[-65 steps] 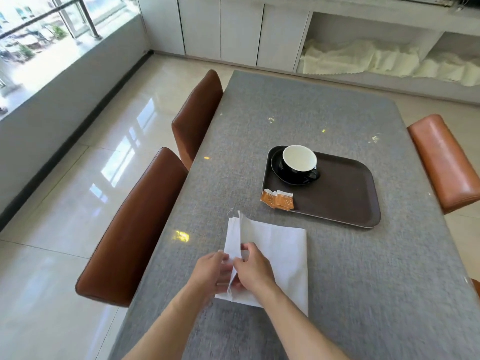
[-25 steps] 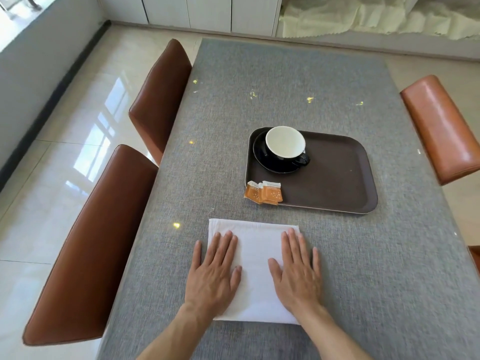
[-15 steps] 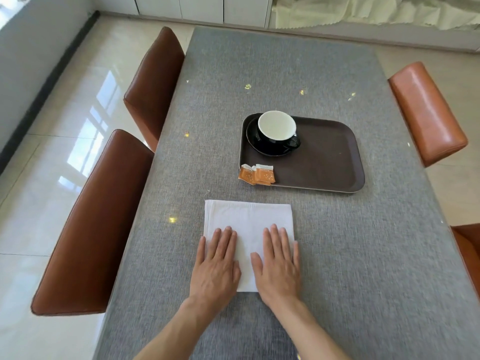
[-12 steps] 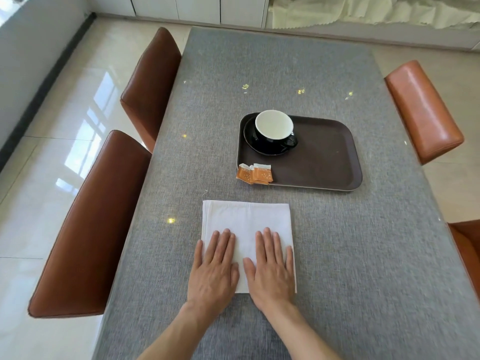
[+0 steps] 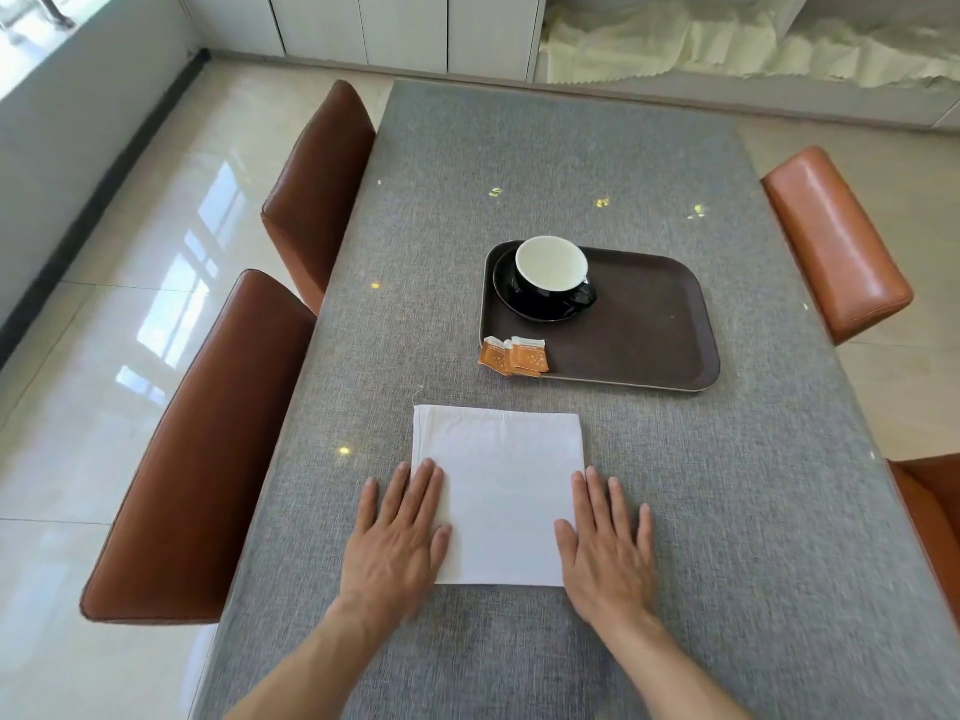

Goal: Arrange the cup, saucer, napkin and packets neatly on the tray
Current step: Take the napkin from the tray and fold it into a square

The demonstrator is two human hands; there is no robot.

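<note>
A folded white napkin lies flat on the grey table in front of me. My left hand lies flat with straight fingers over its left edge. My right hand lies flat at its right edge, mostly on the table. Beyond the napkin a dark brown tray holds a black cup with a white inside standing on a black saucer in its far left corner. Orange sugar packets overlap the tray's near left corner.
The grey cloth-covered table has brown leather chairs on the left and on the right. White cabinets and pale cloth on shelves stand beyond the far end. Shiny tile floor lies to the left.
My two hands have slid apart from the napkin's middle to its left and right edges, pressing it flat. Earlier they were folding it. The cup, saucer, packets and tray stayed put.
</note>
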